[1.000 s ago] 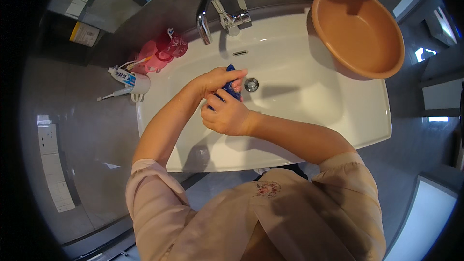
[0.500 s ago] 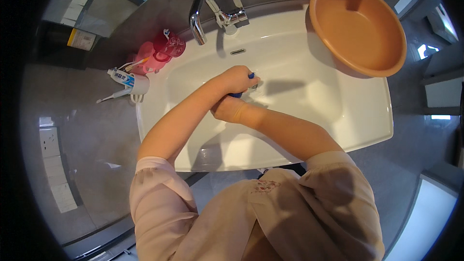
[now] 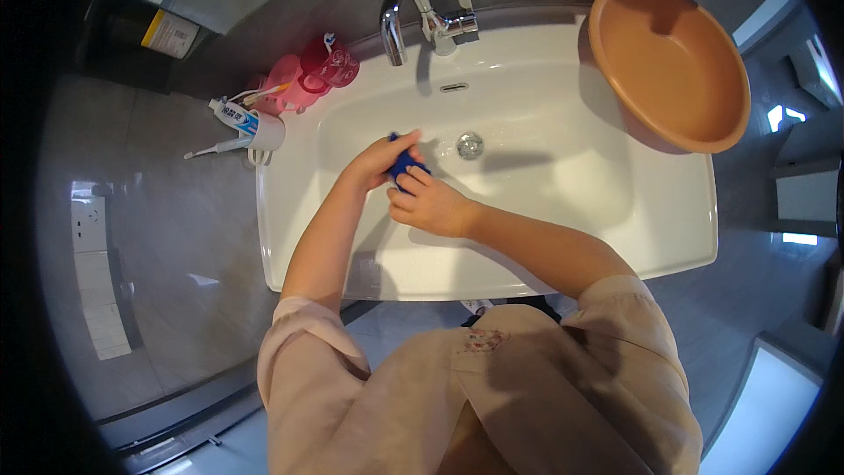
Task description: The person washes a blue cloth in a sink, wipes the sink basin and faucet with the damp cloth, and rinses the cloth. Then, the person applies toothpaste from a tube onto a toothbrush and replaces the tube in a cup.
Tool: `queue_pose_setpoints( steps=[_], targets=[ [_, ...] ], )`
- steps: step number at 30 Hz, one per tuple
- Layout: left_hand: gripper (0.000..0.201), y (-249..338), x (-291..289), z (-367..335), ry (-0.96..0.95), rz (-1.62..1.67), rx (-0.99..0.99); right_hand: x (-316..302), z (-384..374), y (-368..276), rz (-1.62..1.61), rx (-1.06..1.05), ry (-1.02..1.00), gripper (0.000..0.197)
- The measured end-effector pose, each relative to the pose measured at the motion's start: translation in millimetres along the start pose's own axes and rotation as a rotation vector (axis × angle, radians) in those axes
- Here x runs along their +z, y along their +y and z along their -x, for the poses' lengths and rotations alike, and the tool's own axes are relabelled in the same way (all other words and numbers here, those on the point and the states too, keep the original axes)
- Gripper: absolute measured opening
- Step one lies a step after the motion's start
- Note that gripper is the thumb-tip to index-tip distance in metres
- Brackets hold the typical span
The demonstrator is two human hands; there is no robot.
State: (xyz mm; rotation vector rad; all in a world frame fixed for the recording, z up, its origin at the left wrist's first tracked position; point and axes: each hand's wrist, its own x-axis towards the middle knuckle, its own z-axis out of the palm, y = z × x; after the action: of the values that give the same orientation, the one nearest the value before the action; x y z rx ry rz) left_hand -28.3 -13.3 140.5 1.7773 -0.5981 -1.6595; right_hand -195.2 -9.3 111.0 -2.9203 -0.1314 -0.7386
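Head view, looking straight down: the grey tabletop point(image 3: 176, 237) carries a white rectangular sink point(image 3: 563, 211), whose basin fills the middle of the picture. An orange plastic basin point(image 3: 677, 70) rests tilted on the sink's far right corner. A chrome faucet point(image 3: 396, 22) stands at the far rim, its spout reaching over the basin, and the round drain point(image 3: 470, 145) lies below it. At the sink's left far corner stand two pink cups point(image 3: 308, 75), with a toothpaste tube point(image 3: 237, 114) and a white toothbrush point(image 3: 215, 149) just beside them. Both forearms reach into the basin from the lower edge. The left hand point(image 3: 378, 163) curls its fingers over a small blue object point(image 3: 406, 163), and the right hand point(image 3: 431, 207) closes on it from the near side; each grip is wrapped around that object, which sits between the two hands, just left of the drain. What the object is cannot be told.
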Motion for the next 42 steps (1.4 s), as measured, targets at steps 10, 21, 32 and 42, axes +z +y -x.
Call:
queue_pose_setpoints(
  steps=[10, 21, 32, 42],
  targets=[
    [0.039, -151.3, -105.0, 119.1, 0.205, 1.071, 0.437, 90.2, 84.7, 112.8, -0.153, 0.828, -0.115, 0.010],
    [0.041, -207.8, -86.4, 131.8, -0.056, 1.251, 0.586, 120.1, 64.9, 154.7, -0.010, 0.953, -0.550, 0.018],
    [0.041, -211.5, -91.1, 131.4, -0.119, 1.246, 0.597, 112.9, 48.6, 142.1, -0.005, 0.954, -0.704, 0.026],
    [0.040, -207.1, -91.1, 136.3, -0.049, 1.265, 0.534, 112.2, 51.4, 124.2, 0.040, 1.079, -0.651, 0.028]
  ],
)
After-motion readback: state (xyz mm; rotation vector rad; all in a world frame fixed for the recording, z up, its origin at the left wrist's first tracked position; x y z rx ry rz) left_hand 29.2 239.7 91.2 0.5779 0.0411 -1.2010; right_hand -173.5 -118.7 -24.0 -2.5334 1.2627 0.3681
